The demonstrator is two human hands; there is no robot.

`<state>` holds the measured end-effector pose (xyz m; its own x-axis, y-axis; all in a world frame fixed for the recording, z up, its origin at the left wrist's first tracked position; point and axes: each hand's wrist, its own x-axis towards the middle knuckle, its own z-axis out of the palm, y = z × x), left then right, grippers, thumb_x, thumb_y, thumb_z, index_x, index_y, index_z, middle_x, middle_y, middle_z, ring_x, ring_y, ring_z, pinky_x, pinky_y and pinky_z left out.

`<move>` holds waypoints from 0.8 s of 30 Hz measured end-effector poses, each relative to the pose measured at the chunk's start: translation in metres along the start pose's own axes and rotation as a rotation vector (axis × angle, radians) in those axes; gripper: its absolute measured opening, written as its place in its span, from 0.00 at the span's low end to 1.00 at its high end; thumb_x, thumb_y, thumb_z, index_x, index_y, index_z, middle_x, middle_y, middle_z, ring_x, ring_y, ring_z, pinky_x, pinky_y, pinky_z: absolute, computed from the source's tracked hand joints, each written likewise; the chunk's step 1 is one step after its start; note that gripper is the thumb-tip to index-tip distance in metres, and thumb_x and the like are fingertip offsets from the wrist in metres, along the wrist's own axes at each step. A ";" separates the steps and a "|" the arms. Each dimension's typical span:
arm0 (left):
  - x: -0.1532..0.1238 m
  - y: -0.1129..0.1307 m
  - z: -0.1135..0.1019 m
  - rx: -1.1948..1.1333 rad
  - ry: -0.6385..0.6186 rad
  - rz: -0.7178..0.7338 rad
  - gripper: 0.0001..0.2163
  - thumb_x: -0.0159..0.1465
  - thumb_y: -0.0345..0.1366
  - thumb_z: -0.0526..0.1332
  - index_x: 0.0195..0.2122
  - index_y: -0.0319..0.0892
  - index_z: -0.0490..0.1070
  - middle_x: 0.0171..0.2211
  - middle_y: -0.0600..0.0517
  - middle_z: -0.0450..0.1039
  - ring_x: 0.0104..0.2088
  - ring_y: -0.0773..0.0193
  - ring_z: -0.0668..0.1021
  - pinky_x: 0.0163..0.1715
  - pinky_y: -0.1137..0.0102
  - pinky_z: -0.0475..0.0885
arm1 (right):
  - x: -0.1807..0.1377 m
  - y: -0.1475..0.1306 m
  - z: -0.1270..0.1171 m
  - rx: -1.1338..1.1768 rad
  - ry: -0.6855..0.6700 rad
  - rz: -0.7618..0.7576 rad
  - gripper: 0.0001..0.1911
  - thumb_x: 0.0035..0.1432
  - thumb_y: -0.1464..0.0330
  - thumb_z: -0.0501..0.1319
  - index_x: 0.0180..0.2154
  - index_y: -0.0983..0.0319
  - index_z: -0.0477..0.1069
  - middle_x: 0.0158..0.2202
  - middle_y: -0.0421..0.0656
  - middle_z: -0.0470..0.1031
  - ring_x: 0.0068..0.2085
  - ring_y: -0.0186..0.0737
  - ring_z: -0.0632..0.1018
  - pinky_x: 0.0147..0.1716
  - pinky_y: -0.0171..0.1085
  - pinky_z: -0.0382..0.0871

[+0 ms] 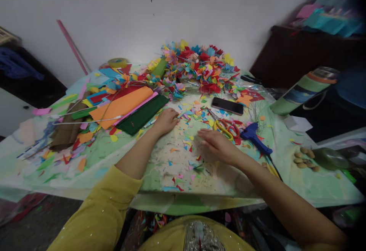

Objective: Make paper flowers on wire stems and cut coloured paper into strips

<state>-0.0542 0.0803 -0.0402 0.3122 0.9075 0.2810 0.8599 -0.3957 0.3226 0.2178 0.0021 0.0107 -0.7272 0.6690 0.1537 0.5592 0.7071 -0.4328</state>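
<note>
My left hand [166, 121] rests on the table among cut paper scraps [188, 121], its fingers lightly bent and apart. A thin pale stick [150, 123] lies beside its wrist, close to a folded dark green sheet [143, 114]. To the right, my right hand [215, 144] is low over the tabletop with fingers stretched out, holding nothing. Just beyond its fingers lie scissors with yellow handles [224, 129] and scissors with red handles [233, 127]. A blue glue gun [255, 138] is to the right of them.
A heap of colourful paper flowers [200, 66] stands against the wall. Orange paper [122, 108] and a brown roll [67, 127] lie left. A phone [227, 106], a green bottle [303, 90], a white box [297, 123] and several small brown round things [304, 157] are on the right.
</note>
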 end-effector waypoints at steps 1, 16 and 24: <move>0.000 0.001 0.000 -0.008 0.004 0.002 0.15 0.61 0.41 0.56 0.44 0.40 0.74 0.44 0.44 0.71 0.45 0.55 0.72 0.49 0.61 0.66 | 0.001 0.002 0.000 -0.061 0.010 0.006 0.17 0.63 0.67 0.52 0.50 0.65 0.72 0.53 0.52 0.72 0.57 0.47 0.69 0.56 0.46 0.60; 0.000 0.005 -0.004 -0.011 -0.002 -0.017 0.15 0.61 0.39 0.57 0.45 0.38 0.74 0.44 0.42 0.70 0.45 0.54 0.72 0.48 0.61 0.66 | -0.023 -0.034 0.008 -0.078 -0.264 -0.198 0.10 0.61 0.68 0.54 0.30 0.62 0.72 0.31 0.45 0.73 0.36 0.40 0.71 0.41 0.40 0.60; 0.001 0.002 -0.002 0.018 -0.017 -0.002 0.16 0.62 0.42 0.56 0.46 0.40 0.74 0.44 0.43 0.70 0.46 0.54 0.71 0.48 0.61 0.65 | 0.029 0.019 -0.023 -0.299 0.167 0.237 0.13 0.63 0.69 0.50 0.34 0.64 0.72 0.34 0.51 0.74 0.40 0.46 0.72 0.41 0.41 0.61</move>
<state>-0.0532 0.0797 -0.0375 0.3172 0.9106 0.2651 0.8675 -0.3915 0.3067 0.2165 0.0401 0.0276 -0.5037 0.8316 0.2338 0.8121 0.5481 -0.2002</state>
